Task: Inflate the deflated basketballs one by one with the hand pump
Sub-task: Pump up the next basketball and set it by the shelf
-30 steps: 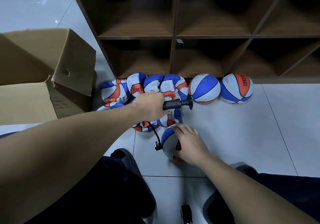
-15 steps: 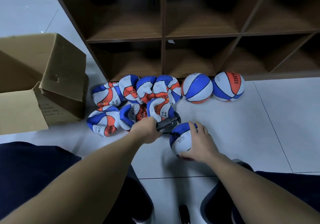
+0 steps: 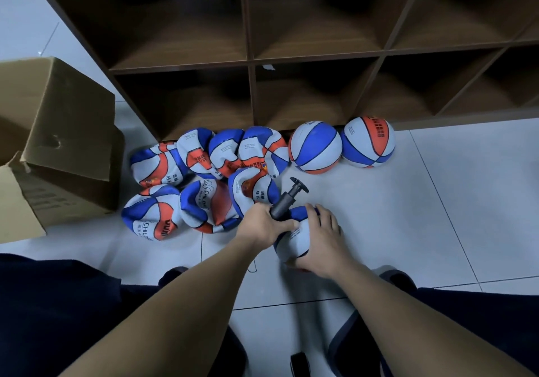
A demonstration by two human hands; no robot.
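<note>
My left hand (image 3: 264,225) grips the barrel of a dark hand pump (image 3: 287,198), whose T-handle points up and away. The pump rests against a small blue, white and orange basketball (image 3: 293,241) on the floor tiles. My right hand (image 3: 320,239) lies over that ball's right side and holds it down. Behind it lies a heap of several deflated, crumpled basketballs (image 3: 204,184). Two round inflated basketballs (image 3: 315,147) (image 3: 369,141) sit against the foot of the shelf.
A dark wooden cubby shelf (image 3: 250,61) with bare compartments stands behind the balls. An open cardboard box (image 3: 55,140) sits at the left. My knees in dark trousers and dark shoes (image 3: 399,279) frame the bottom. A small black object (image 3: 300,362) lies on the floor between my feet.
My left hand brought the pump down and right, from above the heap to the ball under my right hand. The pump now stands tilted against that ball.
</note>
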